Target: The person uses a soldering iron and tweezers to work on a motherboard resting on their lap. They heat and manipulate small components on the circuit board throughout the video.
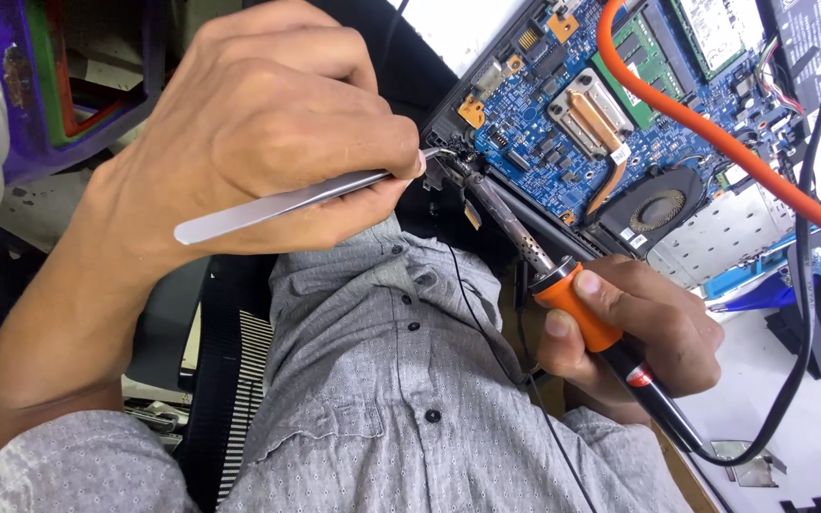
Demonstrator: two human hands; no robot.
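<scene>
Nearest, the right hand (pixel 634 332) grips an orange-collared soldering iron (pixel 563 285), while the left hand (pixel 258 133) pinches steel tweezers (pixel 287 201) shut (both tips meet at the board's corner). Beyond lie the blue laptop motherboard (pixel 572 104), its fan (pixel 656 211) and an orange cable (pixel 705 133).

Your items: tweezers (pixel 287 201), slim bare steel, lying near level, curved tip touching the blue circuit board (pixel 563 104) at its corner; soldering iron (pixel 577 309), orange grip and black handle, dark shaft slanted up-left, tip meeting the tweezer tip at that same corner
</scene>
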